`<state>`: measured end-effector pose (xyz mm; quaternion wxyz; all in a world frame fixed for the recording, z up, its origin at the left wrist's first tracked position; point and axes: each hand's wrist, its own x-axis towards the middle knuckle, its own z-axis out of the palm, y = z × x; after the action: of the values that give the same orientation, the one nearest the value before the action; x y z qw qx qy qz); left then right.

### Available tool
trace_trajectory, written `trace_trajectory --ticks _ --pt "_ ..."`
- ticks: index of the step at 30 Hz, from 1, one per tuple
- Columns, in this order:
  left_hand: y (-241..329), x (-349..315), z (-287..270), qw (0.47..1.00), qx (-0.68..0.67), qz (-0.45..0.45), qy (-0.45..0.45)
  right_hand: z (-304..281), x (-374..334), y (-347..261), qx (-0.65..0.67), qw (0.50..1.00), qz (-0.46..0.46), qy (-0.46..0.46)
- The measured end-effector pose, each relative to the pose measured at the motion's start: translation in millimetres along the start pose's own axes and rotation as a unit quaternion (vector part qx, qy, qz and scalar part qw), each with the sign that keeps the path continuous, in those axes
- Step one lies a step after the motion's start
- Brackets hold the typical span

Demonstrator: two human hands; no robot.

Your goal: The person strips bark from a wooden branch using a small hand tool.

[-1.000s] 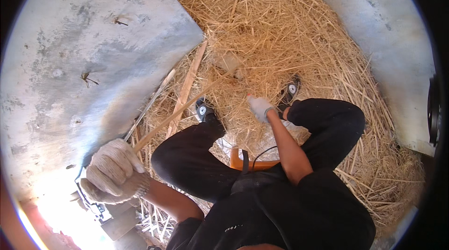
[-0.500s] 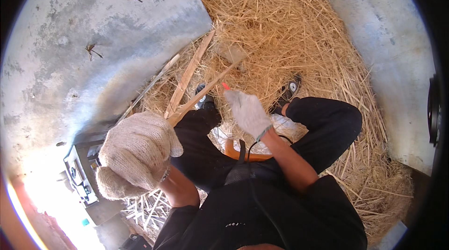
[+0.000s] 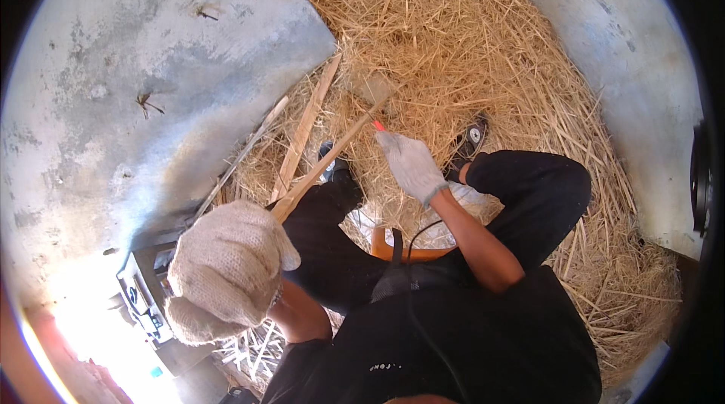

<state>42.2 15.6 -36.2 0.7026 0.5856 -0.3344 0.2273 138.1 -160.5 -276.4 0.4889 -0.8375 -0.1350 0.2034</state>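
Observation:
My left hand (image 3: 230, 268), in a knitted cream glove, is closed around the near end of a pale wooden strip (image 3: 325, 168). The strip slants away to the right over my left shin, and its far end lies above the straw. My right hand (image 3: 411, 166), in a thinner whitish glove, is closed on a tool whose red part (image 3: 378, 125) sticks out past the fingers. The rest of that tool is hidden, so its kind cannot be told. The red part is close beside the strip's far portion; whether they touch is unclear.
A heap of straw-like shavings (image 3: 453, 41) spreads ahead and to the right, between grey walls (image 3: 151, 102). Another wooden strip (image 3: 308, 128) lies beside the left wall. An orange seat (image 3: 423, 253) is beneath me. A dark boxy object (image 3: 143, 283) stands at the left.
My right hand has moved forward and right along the strip with the red-ended tool, toward the strip's far end. My left hand has shifted slightly nearer, still holding the strip.

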Motion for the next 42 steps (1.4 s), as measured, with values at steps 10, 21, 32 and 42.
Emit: trace_trajectory --ticks 10,21,32,42 --pt "3.8 -7.2 9.1 0.993 0.025 -0.014 0.117 18.7 -30.1 -13.6 -0.011 0.999 -0.026 -0.035" --pt "3.8 -23.6 3.0 0.991 0.000 0.005 0.133 14.8 -36.4 -37.1 0.015 0.995 -0.089 -0.037" --pt "2.1 -15.4 10.2 0.990 0.034 0.022 0.138 6.8 -62.7 -58.5 0.071 0.991 -0.111 -0.030" --pt "8.6 -31.5 -12.5 0.978 -0.031 0.026 0.202 22.9 -33.2 -43.5 -0.094 0.987 -0.110 0.063"
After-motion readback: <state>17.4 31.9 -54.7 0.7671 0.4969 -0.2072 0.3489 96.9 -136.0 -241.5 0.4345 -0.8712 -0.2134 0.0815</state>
